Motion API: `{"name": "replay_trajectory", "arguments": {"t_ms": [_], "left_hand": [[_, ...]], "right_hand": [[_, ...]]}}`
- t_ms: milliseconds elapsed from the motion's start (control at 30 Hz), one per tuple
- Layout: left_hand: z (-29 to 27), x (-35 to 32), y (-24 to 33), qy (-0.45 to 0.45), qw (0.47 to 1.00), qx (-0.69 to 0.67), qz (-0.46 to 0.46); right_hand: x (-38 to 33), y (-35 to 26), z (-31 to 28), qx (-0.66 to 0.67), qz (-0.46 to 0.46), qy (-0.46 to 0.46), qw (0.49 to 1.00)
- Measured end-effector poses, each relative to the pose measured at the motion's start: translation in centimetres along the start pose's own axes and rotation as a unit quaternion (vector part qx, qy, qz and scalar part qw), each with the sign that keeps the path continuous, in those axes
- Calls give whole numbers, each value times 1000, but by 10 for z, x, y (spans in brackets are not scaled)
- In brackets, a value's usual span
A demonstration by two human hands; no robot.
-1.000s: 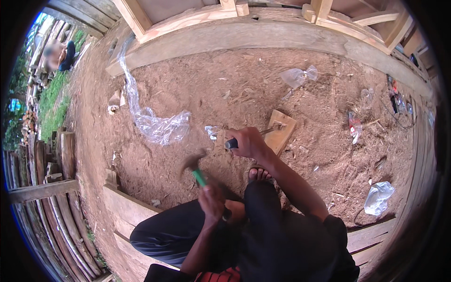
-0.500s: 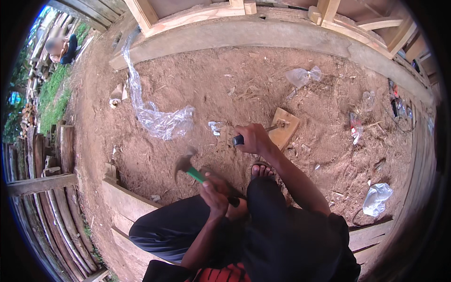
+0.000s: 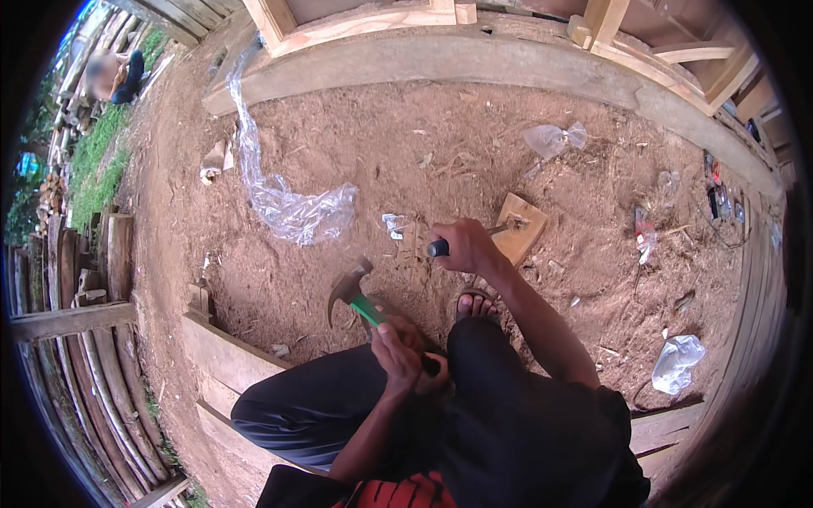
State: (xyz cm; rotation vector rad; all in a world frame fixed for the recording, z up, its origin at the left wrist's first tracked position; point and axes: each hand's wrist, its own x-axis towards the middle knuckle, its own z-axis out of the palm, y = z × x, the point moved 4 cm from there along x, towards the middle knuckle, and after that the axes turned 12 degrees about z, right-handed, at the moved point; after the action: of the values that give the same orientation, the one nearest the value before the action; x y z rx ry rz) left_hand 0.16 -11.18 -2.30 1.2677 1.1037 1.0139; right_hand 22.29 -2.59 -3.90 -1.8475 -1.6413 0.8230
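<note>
My left hand (image 3: 396, 354) is wrapped round the handle of a claw hammer (image 3: 365, 310), which has a green shaft and a black grip end. The hammer's head is raised to the left of the chisel, apart from it. My right hand (image 3: 471, 247) grips a chisel (image 3: 438, 248) by its dark handle, with the butt end facing left. Its blade points right onto a small wooden board (image 3: 526, 240) lying on the ground, where a rough cut-out shows. The blade's very tip is hard to make out. My sandalled foot (image 3: 476, 303) is just below the board.
Clear plastic sheeting (image 3: 296, 213) lies on the dirt ahead to the left. A plastic bag (image 3: 677, 364) and a red-and-clear packet (image 3: 644, 235) are on the right. Timber frames (image 3: 364, 32) stand beyond a concrete sill (image 3: 406, 63). A person (image 3: 114, 76) sits far left by stacked logs.
The hammer in my left hand has shifted slightly right and up, and its blur is gone. My right hand still holds the chisel against the board; the whole view has shifted slightly.
</note>
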Motion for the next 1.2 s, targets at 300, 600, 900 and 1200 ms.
{"name": "replay_trajectory", "arguments": {"t_ms": [300,600,900,1200], "left_hand": [[-8,3,-4,34,997,-60,-32],[-3,-9,-20,-45,996,-16,-77],[9,3,4,-138,980,143,-25],[-39,22,-1,83,987,-29,-138]], "right_hand": [[-2,-1,0,-18,7,0,1000],[2,3,3,-17,0,-8,1000],[4,12,9,-27,32,-5,999],[21,14,49,-107,9,-7,994]]}}
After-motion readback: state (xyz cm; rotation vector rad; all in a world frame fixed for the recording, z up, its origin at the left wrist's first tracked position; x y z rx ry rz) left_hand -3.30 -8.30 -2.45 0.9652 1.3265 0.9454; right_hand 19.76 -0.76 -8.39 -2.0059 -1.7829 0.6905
